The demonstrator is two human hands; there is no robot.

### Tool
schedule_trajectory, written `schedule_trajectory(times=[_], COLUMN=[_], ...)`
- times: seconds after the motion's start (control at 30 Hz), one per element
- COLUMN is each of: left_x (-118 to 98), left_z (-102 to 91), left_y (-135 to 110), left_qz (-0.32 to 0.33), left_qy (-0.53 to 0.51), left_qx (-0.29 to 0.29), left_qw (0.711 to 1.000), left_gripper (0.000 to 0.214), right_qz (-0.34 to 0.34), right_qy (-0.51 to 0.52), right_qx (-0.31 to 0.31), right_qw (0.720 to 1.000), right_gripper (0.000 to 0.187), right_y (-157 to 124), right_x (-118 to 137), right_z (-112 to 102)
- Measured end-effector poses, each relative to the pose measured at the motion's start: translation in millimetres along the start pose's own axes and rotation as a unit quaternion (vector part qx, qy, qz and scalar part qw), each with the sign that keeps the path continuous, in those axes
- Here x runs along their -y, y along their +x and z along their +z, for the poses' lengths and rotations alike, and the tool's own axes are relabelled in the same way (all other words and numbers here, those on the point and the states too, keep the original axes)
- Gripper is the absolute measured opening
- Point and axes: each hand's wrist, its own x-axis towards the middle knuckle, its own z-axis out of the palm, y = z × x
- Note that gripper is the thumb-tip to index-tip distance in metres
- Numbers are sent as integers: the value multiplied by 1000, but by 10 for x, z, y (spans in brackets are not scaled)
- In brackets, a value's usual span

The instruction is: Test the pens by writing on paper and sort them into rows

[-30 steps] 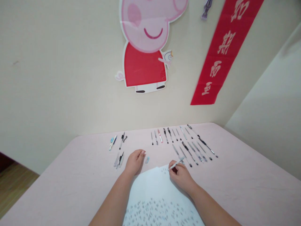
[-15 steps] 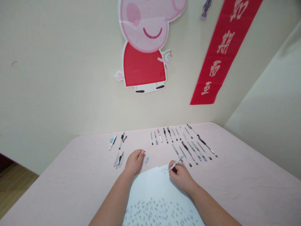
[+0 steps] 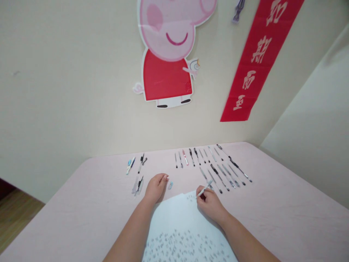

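Note:
My right hand [image 3: 209, 204] grips a light-coloured pen [image 3: 205, 188], slanted, with its tip down at the top right of a white sheet of paper [image 3: 177, 216]. Small dark marks lie by the tip, and dense rows of writing fill the paper's lower part. My left hand [image 3: 156, 188] rests on the table just beyond the paper's upper left corner, fingers curled together. Whatever may be between those fingertips is too small to make out. Close to its right lies a small pale blue pen cap [image 3: 170, 185].
Several pens [image 3: 218, 177] lie in two rows at the back right of the pink table [image 3: 81, 214]. At the left are a blue-and-white pen group [image 3: 131, 165], a black pen with its cap [image 3: 141, 163] and clear pen parts [image 3: 137, 185]. A wall [image 3: 109, 109] stands behind.
My right hand and its pen have shifted very slightly at the top of the paper. My left hand has stayed in place.

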Motion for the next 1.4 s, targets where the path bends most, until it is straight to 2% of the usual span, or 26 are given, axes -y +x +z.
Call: schedule_trajectory(times=[0.4, 0.63, 0.9, 1.13, 1.27, 1.4], left_x=[8, 6, -12, -140, -176, -149], left_z=[9, 2, 14, -18, -42, -30], left_y=[-1, 5, -17, -59, -67, -63], left_qz=[-3, -1, 12, 103, 113, 108], left_qy=[-19, 9, 58, 106, 114, 89], left_qx=[-9, 5, 23, 76, 89, 78], left_qw=[1000, 1000, 998, 986, 983, 987], left_gripper=[33, 32, 23, 26, 21, 16], right_qz=[5, 12, 21, 32, 14, 15], right_qy=[6, -1, 71, 93, 86, 47], right_qx=[10, 3, -23, -14, -19, -24], right_qw=[1000, 1000, 997, 995, 996, 998], right_gripper=[10, 10, 6, 6, 9, 12], right_y=[3, -1, 27, 49, 44, 38], right_x=[-21, -12, -29, -14, 17, 57], right_z=[-1, -6, 12, 12, -1, -25])
